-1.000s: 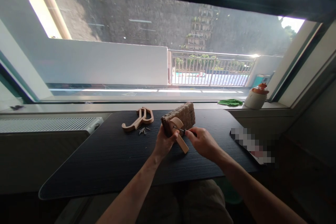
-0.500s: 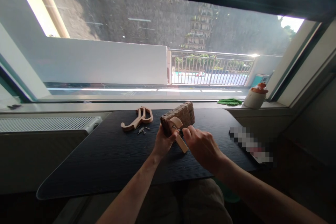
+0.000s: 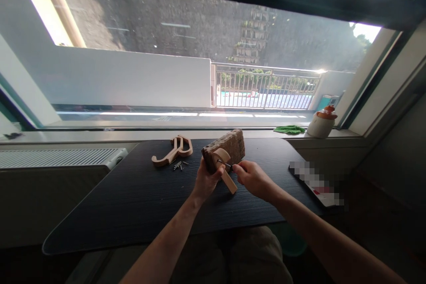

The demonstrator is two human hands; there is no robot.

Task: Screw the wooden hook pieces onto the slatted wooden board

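Note:
A rough brown wooden block (image 3: 229,146) stands on edge on the black table (image 3: 140,199). My left hand (image 3: 205,181) presses a pale wooden hook (image 3: 224,168) against the block's near end, fingers closed around both. My right hand (image 3: 253,179) pinches a thin dark tool, apparently a small screwdriver (image 3: 225,164), whose tip meets the hook's curved top.
More pale wooden hooks (image 3: 173,151) and several small dark screws (image 3: 179,165) lie left of the block. A blurred flat object (image 3: 314,182) rests at the table's right edge. A white jar (image 3: 321,122) and green cloth (image 3: 289,129) sit on the sill. A radiator (image 3: 60,158) is left.
My right hand has turned at the wrist while staying on the tool at the hook. The left hand, hook and block have stayed put. The view has drifted slightly.

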